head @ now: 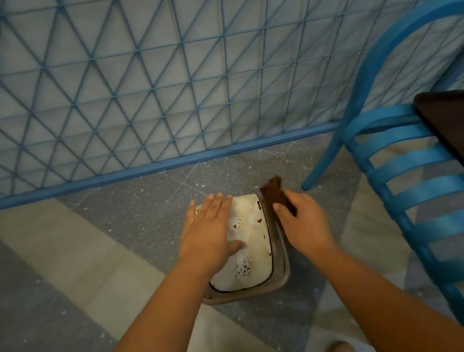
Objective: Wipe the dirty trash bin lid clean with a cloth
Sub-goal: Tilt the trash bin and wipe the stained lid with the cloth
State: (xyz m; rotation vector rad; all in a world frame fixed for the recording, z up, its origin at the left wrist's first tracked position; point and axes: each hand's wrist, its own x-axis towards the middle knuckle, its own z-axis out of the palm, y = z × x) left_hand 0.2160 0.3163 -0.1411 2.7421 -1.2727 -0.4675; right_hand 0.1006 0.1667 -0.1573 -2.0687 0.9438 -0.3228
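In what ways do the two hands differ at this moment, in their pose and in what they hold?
The left hand lies flat and open on the white lid, holding nothing; the right hand has its fingers curled round a brown cloth. The left hand rests on the lid's stained top; the right hand is beside the lid's right edge, with the cloth not on the lid's top. Both are bare and reach toward the trash bin.

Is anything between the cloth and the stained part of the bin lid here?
Partly. The left hand lies flat on the lid's left half, covering that area. The brown cloth, held by the right hand, is off the right edge; the spotted middle and right side lie uncovered.
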